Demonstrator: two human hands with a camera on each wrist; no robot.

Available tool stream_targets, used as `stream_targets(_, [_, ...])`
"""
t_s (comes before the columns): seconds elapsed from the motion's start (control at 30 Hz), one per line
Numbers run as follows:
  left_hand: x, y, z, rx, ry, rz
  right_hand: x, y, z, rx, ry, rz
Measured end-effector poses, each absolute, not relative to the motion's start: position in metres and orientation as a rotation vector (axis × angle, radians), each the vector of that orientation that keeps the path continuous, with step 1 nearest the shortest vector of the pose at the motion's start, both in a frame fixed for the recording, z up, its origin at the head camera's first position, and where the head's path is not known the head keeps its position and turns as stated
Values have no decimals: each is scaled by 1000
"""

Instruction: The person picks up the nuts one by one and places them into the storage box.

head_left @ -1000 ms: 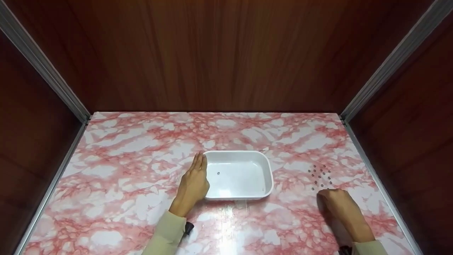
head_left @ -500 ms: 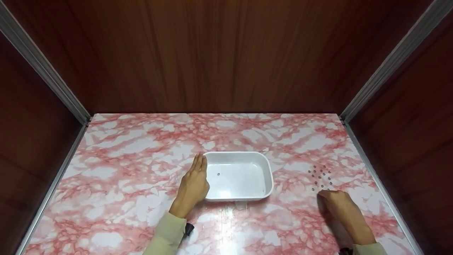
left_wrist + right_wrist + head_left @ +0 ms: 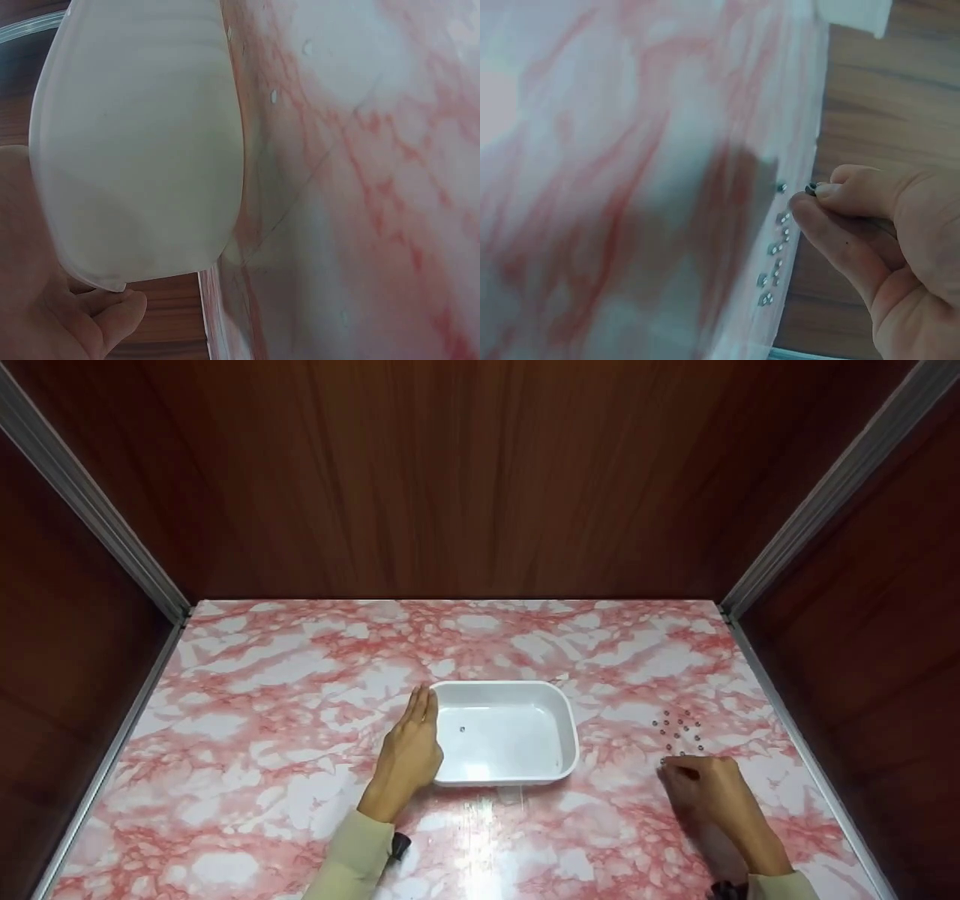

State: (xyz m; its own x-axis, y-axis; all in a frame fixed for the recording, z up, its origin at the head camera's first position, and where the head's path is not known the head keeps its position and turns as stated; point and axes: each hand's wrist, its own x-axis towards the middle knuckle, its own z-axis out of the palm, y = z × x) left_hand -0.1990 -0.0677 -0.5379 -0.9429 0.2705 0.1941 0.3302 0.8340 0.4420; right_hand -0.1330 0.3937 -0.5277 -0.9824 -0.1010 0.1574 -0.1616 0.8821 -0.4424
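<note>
A white rectangular tray [image 3: 501, 735] stands mid-table, with one small metal nut [image 3: 462, 729] lying on its floor. My left hand [image 3: 409, 754] rests along the tray's left side, fingers straight against the rim in the head view. The left wrist view shows its fingertips [image 3: 124, 319] by a corner of the tray. On the right, my right hand [image 3: 712, 787] pinches a tiny dark metal nut [image 3: 811, 189] between thumb and finger. Just beyond it, several loose nuts [image 3: 772, 250] lie scattered on the table.
The pink and white marbled tabletop [image 3: 262, 810] meets a dark wood panel [image 3: 480, 480] at the back. Wood panels and grey metal rails [image 3: 795, 750] border both sides. Light glares off the surface in front of the tray.
My right hand has shifted slightly left and away from me, its fingertips reaching the left front edge of the loose nuts. The left hand and tray stay in place.
</note>
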Motion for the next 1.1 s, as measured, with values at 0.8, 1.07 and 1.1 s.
stream_targets(0.8, [-198, -67, -540, -464, -2837, -679, -158, 321, -497, 8, -2673, 1615])
stream_targets(1.07, [-199, -68, -540, -468, -2839, -681, -169, 302, -492, 45, -2637, 1756])
stream_targets(1.1, [-199, -68, -540, -466, -2840, -682, -171, 300, -491, 55, -2639, 1750])
